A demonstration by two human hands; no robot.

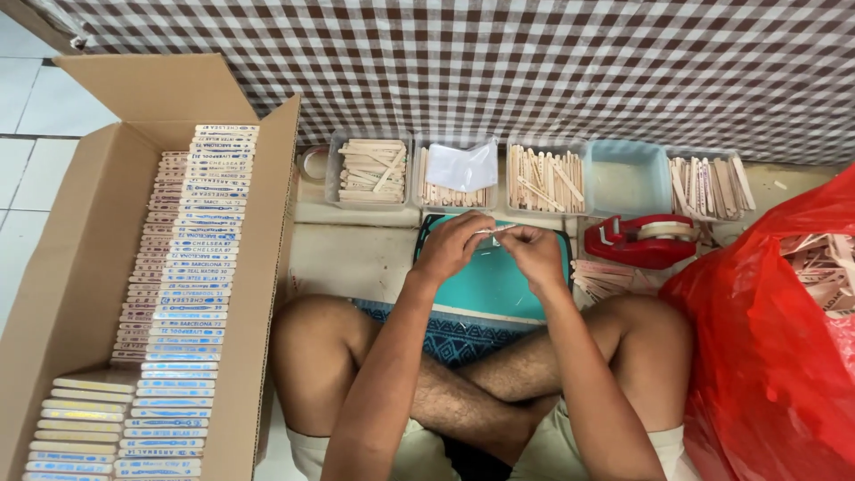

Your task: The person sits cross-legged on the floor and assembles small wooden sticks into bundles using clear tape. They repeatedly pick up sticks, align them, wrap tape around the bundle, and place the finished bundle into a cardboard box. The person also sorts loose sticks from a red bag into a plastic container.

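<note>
Sitting cross-legged on the floor, a person holds both hands close together over a teal mat [499, 285]. The left hand [452, 245] and the right hand [533, 252] both pinch a thin, pale stick [492, 232], which lies across between the fingertips, just above the mat. Past the hands, a row of clear tubs [370, 171] sits by a checked cloth [534, 62], and most tubs hold wooden sticks. A red tape holder [643, 239] sits just to the right of the mat. A big red plastic bag [775, 338] with more sticks inside is on the far right. On the left, an open cardboard box [80, 267] holds neat rows of wrapped stick bundles [183, 294].
</note>
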